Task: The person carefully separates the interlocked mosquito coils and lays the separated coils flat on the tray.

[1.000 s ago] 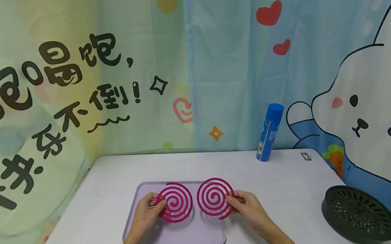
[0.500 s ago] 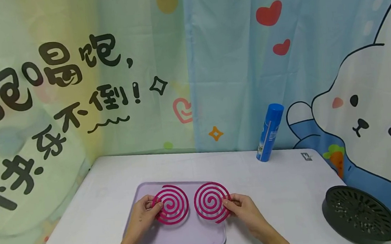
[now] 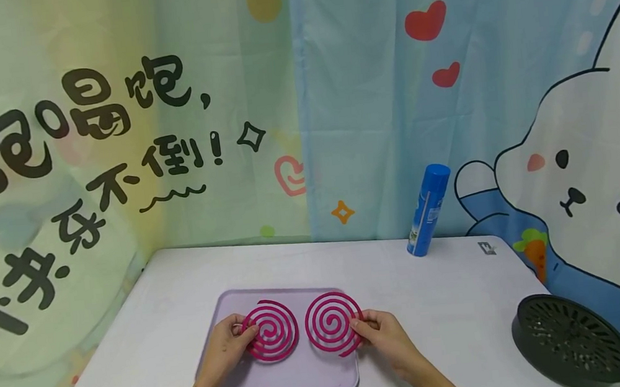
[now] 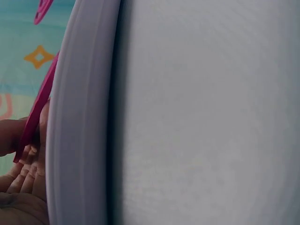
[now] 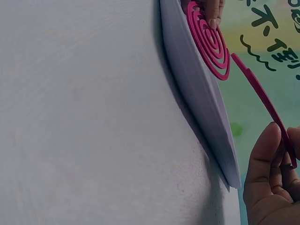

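Note:
Two magenta mosquito coils are held side by side above a lilac tray [image 3: 288, 379]. My left hand [image 3: 222, 346] pinches the left coil [image 3: 268, 329] by its outer edge, thumb on the near face. By its right edge, the other coil [image 3: 333, 322] is pinched between the thumb and fingers of my right hand [image 3: 388, 338]. A narrow gap separates the two coils, and both face me, tilted. In the right wrist view, the right-hand coil [image 5: 263, 96] shows edge-on, with the left-hand coil [image 5: 208, 44] beyond it over the tray's rim.
A blue spray can [image 3: 428, 210] stands at the back right of the white table [image 3: 444, 305]. At the front right is a round dark container with a slotted lid [image 3: 573, 336]. Printed curtains [image 3: 359, 120] hang behind the table.
Both hands have shifted slightly left and lowered the coils a little toward the tray. The left coil has tipped back somewhat. The grip on each coil stays the same.

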A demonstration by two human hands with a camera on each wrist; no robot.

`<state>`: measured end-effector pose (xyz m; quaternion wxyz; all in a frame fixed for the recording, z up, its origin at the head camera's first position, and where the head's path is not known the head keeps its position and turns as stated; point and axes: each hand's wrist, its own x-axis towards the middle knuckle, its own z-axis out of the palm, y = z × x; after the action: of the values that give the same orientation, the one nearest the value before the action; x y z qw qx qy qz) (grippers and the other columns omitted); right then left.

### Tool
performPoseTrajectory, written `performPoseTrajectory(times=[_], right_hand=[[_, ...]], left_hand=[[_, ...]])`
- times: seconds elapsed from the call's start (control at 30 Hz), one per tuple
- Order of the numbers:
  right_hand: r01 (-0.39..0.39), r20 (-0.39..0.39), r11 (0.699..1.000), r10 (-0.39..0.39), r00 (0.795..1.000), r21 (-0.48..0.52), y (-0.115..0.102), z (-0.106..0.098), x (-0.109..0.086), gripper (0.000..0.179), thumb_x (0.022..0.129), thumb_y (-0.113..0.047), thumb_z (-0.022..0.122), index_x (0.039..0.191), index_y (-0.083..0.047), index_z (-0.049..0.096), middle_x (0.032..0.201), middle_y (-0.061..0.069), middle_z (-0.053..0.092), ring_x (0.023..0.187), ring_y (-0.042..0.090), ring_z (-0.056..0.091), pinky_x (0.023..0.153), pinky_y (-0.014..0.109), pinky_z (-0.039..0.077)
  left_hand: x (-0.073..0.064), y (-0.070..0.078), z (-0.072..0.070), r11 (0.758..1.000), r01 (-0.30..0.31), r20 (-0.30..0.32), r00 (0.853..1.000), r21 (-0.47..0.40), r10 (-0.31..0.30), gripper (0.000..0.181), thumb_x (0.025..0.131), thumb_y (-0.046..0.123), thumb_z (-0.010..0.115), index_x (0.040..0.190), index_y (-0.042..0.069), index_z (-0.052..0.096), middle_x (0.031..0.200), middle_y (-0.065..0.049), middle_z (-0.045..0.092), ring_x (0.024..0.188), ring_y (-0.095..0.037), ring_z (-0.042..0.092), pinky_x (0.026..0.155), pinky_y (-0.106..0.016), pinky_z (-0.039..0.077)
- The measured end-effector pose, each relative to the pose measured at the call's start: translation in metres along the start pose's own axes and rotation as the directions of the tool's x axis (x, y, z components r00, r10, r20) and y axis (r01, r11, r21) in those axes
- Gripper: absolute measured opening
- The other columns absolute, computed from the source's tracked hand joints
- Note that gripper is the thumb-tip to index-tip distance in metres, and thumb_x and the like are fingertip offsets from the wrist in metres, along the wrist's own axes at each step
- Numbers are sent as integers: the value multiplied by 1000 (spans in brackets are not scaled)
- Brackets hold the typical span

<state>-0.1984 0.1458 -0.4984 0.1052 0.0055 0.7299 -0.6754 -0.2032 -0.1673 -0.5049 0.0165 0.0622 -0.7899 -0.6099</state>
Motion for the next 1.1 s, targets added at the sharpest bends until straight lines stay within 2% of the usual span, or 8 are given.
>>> performPoseTrajectory(times=[0.4, 0.6, 0.8, 0.9, 0.97, 1.03, 1.1], right_hand=[[-5, 4, 1000, 5, 1000, -8, 1, 0, -2, 29, 101, -15, 62, 111, 12, 60, 85, 6, 66, 76, 13, 61, 67, 23, 56], [3, 18, 1000, -3, 1000, -6, 2, 0, -1, 30, 100, -16, 63, 111, 11, 60, 86, 6, 66, 76, 13, 62, 67, 22, 56], [3, 28, 1000, -3, 1000, -4, 1, 0, -2, 30, 101, -16, 62, 111, 12, 60, 86, 6, 66, 77, 13, 62, 67, 22, 56], [-2, 30, 1000, 2, 1000, 0, 0, 0, -2, 30, 101, -15, 62, 112, 12, 60, 85, 5, 65, 77, 12, 61, 67, 23, 56], [-5, 32, 1000, 5, 999, 2, 1, 0, -2, 30, 101, -16, 62, 112, 12, 60, 85, 5, 65, 77, 12, 61, 67, 23, 56], [-7, 33, 1000, 7, 999, 4, 3, 0, -1, 30, 101, -16, 61, 112, 12, 60, 84, 4, 65, 76, 12, 61, 67, 23, 56], [-9, 33, 1000, 9, 999, 5, 4, 0, 0, 30, 101, -16, 61, 112, 12, 60, 84, 4, 66, 76, 12, 61, 67, 23, 56]], left_hand=[[0, -4, -4, 1000, 4, 11, 1000, 24, -4, 11, 87, -1, 71, 90, -7, 62, 62, -1, 62, 55, -6, 52, 49, -18, 41], [0, -4, -8, 998, 51, 50, 998, -32, -50, 20, 91, 1, 67, 103, -13, 60, 70, -4, 69, 58, -10, 62, 53, -22, 54], [-2, 1, -13, 996, 84, 13, 996, -2, -84, 23, 94, 3, 64, 109, -14, 63, 78, -9, 72, 66, -14, 67, 60, -29, 60], [-4, 4, -16, 997, 70, 10, 997, 24, -70, 24, 95, 4, 63, 110, -15, 63, 84, -14, 73, 72, -17, 69, 64, -32, 62], [-5, 6, -19, 996, 48, 5, 999, 76, -48, 25, 95, 5, 64, 110, -14, 64, 86, -14, 73, 74, -19, 70, 65, -32, 62], [-7, 8, -22, 987, 21, -7, 1000, 157, -20, 26, 94, 7, 65, 110, -14, 65, 86, -14, 74, 75, -19, 72, 66, -32, 62], [-9, 11, -25, 969, -4, -16, 1000, 249, 9, 27, 94, 8, 65, 110, -13, 66, 85, -13, 74, 73, -19, 71, 66, -30, 60]])
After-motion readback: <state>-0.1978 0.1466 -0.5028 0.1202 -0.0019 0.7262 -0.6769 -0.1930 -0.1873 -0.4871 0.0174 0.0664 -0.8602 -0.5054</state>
